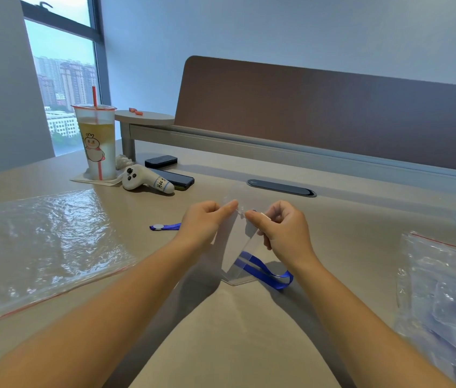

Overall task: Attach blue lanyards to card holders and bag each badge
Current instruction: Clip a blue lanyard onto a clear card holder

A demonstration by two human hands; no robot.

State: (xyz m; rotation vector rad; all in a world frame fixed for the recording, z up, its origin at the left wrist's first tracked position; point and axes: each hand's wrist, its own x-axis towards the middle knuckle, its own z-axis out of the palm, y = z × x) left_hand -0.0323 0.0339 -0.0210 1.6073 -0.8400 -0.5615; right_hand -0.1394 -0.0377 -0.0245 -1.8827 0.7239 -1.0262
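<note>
A clear plastic card holder (236,256) stands tilted on the desk between my hands, its lower edge touching the surface. My left hand (204,222) pinches its top edge with thumb and forefinger. My right hand (280,228) pinches a small white lanyard clip at the holder's top slot. The blue lanyard (266,271) trails on the desk behind the holder, and its other end with a white button lies to the left of my left hand.
A large clear zip bag (39,247) lies flat at the left. A bag pile (445,298) holding blue items lies at the right. A drink cup (98,144), plush toy (145,180), phone (176,179) and dark case (161,161) stand behind. A cable slot (281,188) sits beyond my hands.
</note>
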